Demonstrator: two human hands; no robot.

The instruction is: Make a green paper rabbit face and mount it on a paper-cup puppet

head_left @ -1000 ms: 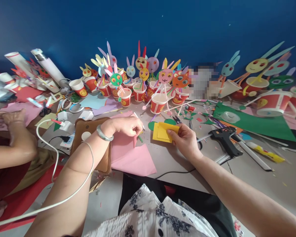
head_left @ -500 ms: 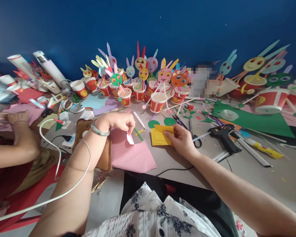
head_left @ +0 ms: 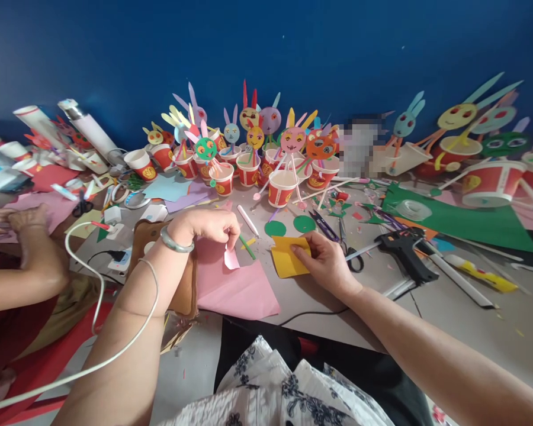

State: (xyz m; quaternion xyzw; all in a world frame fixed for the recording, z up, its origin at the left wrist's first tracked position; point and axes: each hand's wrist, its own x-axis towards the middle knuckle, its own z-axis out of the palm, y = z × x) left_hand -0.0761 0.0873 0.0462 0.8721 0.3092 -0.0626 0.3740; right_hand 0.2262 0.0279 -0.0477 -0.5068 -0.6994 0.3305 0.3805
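My left hand point(head_left: 220, 228) pinches a small piece of pale pink paper point(head_left: 231, 258) above a large pink sheet point(head_left: 237, 293). Folded yellow paper point(head_left: 288, 260) is gripped between the thumb and fingers of my right hand point(head_left: 326, 260). Two green paper circles point(head_left: 275, 229) lie just beyond the yellow paper, with a white pen point(head_left: 247, 220) to their left. Dark-handled scissors point(head_left: 355, 260) rest beside my right hand, partly hidden by it. A thin green stick point(head_left: 247, 246) lies between my hands.
Red-and-white cups point(head_left: 282, 189) with paper rabbit figures line the back. A black glue gun point(head_left: 406, 254) and green sheet point(head_left: 453, 219) are at right. A brown case point(head_left: 185, 290) sits under my left forearm, crossed by a white cable point(head_left: 98, 284). Another person's hands point(head_left: 26, 219) are at far left.
The yellow paper in my right hand has tilted and its layers lie closer together. My left hand keeps the pink piece, nearly in place. The whole view has shifted slightly.
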